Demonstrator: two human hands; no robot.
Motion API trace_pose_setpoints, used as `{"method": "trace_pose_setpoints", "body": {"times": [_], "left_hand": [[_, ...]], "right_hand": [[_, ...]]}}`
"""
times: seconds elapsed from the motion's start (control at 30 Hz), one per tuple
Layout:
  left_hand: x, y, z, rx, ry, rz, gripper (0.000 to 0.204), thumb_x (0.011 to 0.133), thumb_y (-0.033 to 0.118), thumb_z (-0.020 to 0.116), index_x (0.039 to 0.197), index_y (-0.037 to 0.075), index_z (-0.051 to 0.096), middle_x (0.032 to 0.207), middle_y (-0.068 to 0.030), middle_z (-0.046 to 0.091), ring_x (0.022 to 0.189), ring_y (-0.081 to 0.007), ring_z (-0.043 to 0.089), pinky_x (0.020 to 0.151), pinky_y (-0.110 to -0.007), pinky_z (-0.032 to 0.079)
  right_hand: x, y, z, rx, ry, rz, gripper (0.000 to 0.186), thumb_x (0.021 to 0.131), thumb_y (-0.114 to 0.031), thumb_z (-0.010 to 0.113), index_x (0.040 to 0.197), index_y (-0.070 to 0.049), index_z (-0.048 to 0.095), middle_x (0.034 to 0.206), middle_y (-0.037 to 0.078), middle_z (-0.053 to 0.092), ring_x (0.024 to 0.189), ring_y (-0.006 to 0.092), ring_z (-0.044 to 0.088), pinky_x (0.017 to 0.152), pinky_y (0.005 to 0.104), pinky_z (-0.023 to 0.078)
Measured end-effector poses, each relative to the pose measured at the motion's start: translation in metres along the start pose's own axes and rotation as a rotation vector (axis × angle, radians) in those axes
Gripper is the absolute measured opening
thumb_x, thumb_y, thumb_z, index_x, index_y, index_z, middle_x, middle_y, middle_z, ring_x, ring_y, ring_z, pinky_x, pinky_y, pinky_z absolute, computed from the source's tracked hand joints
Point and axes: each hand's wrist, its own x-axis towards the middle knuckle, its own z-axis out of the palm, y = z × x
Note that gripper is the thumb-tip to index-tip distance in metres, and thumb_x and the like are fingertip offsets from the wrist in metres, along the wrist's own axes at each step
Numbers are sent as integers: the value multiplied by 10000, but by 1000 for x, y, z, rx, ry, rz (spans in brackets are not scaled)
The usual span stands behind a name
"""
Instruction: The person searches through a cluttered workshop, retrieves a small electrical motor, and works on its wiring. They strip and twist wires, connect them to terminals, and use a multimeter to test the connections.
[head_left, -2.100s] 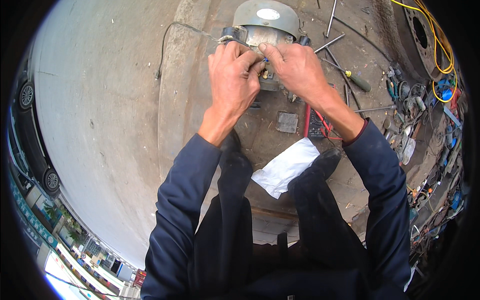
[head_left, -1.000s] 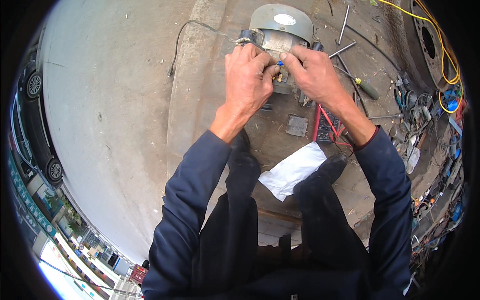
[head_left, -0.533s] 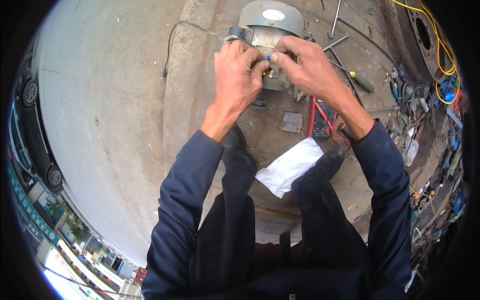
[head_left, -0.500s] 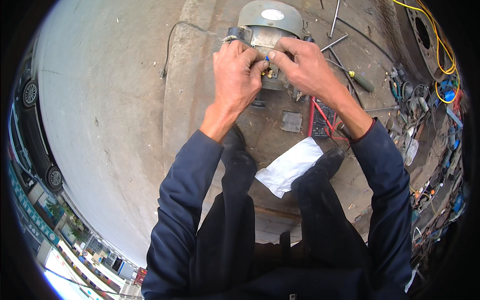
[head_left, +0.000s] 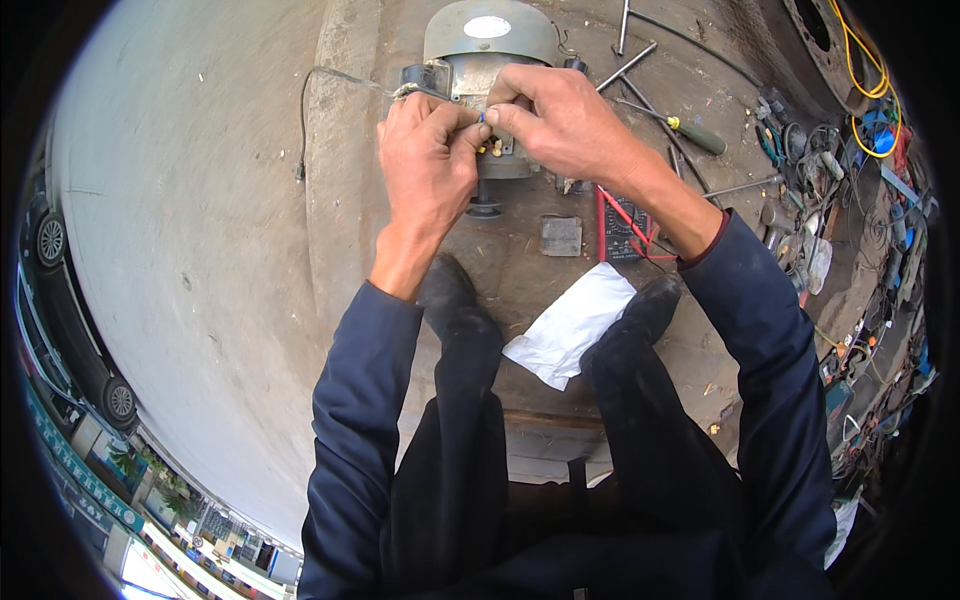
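Note:
A grey electric motor (head_left: 487, 48) with a rounded end cover stands on the ground at the top of the view. Over its terminal box, my left hand (head_left: 425, 145) and my right hand (head_left: 562, 118) meet, both closed in a pinch. Between their fingertips shows a short bit of blue wire (head_left: 483, 117), mostly covered by the fingers. Just below it, small brass-coloured terminals (head_left: 495, 147) are partly visible in the box. The motor's shaft end (head_left: 484, 206) points toward me.
A red-edged multimeter (head_left: 622, 240) with red leads, a square plate (head_left: 561, 236) and a white sheet (head_left: 572, 325) lie near my feet. Right of the motor are metal rods (head_left: 628, 66) and a screwdriver (head_left: 703, 138). Scrap (head_left: 800, 215) is heaped farther right; a power cord (head_left: 302, 140) lies left.
The view has shifted, so the motor and both hands appear farther left. My hands keep their pinch at the blue wire, with little other visible change.

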Motion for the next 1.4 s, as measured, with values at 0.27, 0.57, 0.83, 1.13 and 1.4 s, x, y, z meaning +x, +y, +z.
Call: {"method": "trace_pose_setpoints", "body": {"times": [0.27, 0.57, 0.83, 1.13, 1.4], "left_hand": [[-3, -4, -1, -9, -13, 0, 88, 777, 25, 769, 853, 39, 727, 861, -96, 640, 854, -306, 600, 809, -431, 472], [0, 6, 3, -164, -59, -81, 85, 851, -29, 765, 894, -14, 693, 872, -76, 593, 854, -243, 577, 799, -362, 484], [0, 18, -16, -73, -156, -190, 174, 931, 109, 788, 1070, 5, 784, 984, -102, 684, 941, -228, 627, 848, -344, 510], [-33, 4, -30, -298, 122, -235, 181, 985, 88, 739, 1157, 46, 778, 1139, -103, 726, 1057, -194, 669, 896, -317, 545], [-63, -64, -43, -851, 257, -1139, 316, 1015, 155, 692, 1271, -27, 653, 1065, -79, 713, 904, -163, 693, 786, -294, 546]], "right_hand": [[13, -10, 9, -83, -38, 271, 357, 871, -303, 644, 873, 32, 768, 880, 332, 726, 871, 509, 729, 825, 562, 588], [2, -8, 12, -47, 117, 228, 444, 938, -356, 633, 801, 55, 732, 795, 311, 708, 807, 497, 723, 769, 563, 577], [-135, 53, -12, -301, 296, 445, 578, 927, -357, 720, 1283, 68, 557, 1160, 271, 611, 1017, 420, 635, 893, 509, 514], [-168, 82, 43, -524, 168, 720, 1213, 719, -299, 877, 1616, 79, 153, 1372, 349, 453, 1261, 511, 493, 1018, 592, 457], [-249, 54, -26, -480, 188, 670, 1140, 665, -225, 779, 1604, 74, 206, 1250, 344, 491, 1183, 517, 518, 1050, 561, 444]]}}
